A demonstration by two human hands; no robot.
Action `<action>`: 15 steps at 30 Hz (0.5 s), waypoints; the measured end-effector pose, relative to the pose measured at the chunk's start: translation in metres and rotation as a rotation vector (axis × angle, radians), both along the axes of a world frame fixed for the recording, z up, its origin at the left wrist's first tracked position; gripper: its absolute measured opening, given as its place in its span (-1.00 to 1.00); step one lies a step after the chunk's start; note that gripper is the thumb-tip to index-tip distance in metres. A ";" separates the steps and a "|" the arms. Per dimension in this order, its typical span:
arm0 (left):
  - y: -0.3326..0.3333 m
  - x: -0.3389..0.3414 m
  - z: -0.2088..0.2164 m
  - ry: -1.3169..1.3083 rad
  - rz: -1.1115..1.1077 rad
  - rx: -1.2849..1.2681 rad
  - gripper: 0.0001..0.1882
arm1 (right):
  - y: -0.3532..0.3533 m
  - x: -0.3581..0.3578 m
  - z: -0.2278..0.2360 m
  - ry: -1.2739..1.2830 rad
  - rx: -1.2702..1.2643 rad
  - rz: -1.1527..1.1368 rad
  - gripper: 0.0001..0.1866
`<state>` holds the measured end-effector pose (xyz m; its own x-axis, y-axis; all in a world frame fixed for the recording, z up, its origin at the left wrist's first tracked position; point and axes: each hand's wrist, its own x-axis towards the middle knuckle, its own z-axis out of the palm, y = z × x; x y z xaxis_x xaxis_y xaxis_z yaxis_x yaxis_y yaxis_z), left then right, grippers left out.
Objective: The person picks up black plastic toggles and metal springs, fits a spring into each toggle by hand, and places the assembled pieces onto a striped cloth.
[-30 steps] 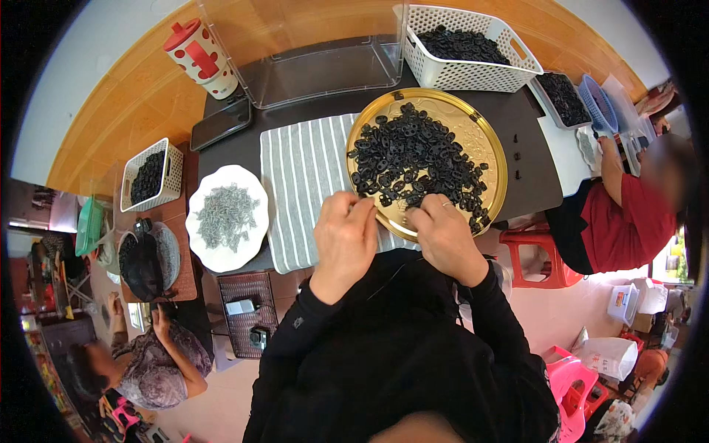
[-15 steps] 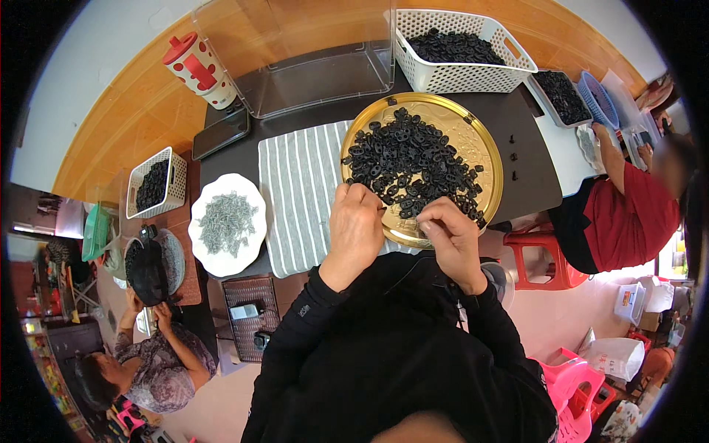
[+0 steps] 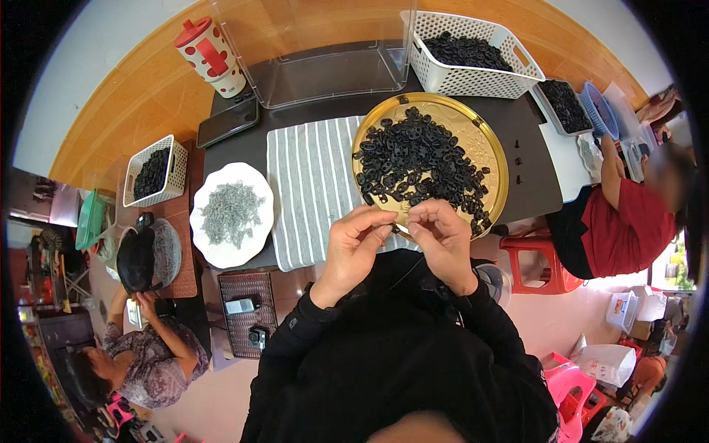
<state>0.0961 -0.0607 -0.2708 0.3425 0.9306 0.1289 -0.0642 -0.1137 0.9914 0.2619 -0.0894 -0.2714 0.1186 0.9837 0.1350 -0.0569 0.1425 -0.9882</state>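
My left hand (image 3: 356,249) pinches a small black plastic piece (image 3: 396,229) between thumb and forefinger. Close beside it, my right hand (image 3: 444,240) is closed in a pinch, thumb and forefinger meeting near that piece; what its fingertips hold is too small to make out. Both hands are at the near rim of a round gold tray (image 3: 503,159), which bears a heap of black oval plastic pieces with holes (image 3: 421,155). To the left lies a grey-and-white striped cloth (image 3: 314,184). Beyond its left edge, a white scalloped plate (image 3: 216,255) carries many small clear plastic bits (image 3: 233,213).
A white perforated basket (image 3: 473,77) of black pieces and a clear plastic box (image 3: 325,85) stand at the back. A spotted tumbler (image 3: 213,59) and a phone (image 3: 227,123) are at back left. Co-workers sit left (image 3: 151,369) and right (image 3: 628,225).
My hands have come closer together, the left one moving right and down off the heap with a black piece in its fingers. The whole view has shifted slightly.
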 end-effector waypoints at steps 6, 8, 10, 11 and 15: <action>-0.004 -0.003 -0.005 -0.138 0.021 -0.081 -0.72 | 0.003 -0.008 0.007 -0.249 0.160 0.051 -0.79; -0.005 -0.004 -0.005 -0.175 0.020 -0.137 -0.72 | 0.003 -0.008 0.010 -0.303 0.178 0.095 -0.76; -0.006 -0.006 -0.009 -0.172 0.018 -0.121 -0.72 | 0.003 -0.010 0.010 -0.292 0.198 0.075 -0.75; -0.006 -0.008 -0.010 -0.167 0.015 -0.105 -0.71 | 0.003 -0.011 0.010 -0.281 0.217 0.054 -0.75; -0.008 -0.010 -0.010 -0.169 0.016 -0.111 -0.71 | 0.006 -0.009 0.012 -0.361 0.249 0.056 -0.79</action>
<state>0.0858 -0.0684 -0.2810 0.3102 0.9473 0.0800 -0.2301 -0.0069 0.9731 0.2526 -0.0836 -0.2590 -0.0320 0.9196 0.3915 0.2714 0.3850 -0.8821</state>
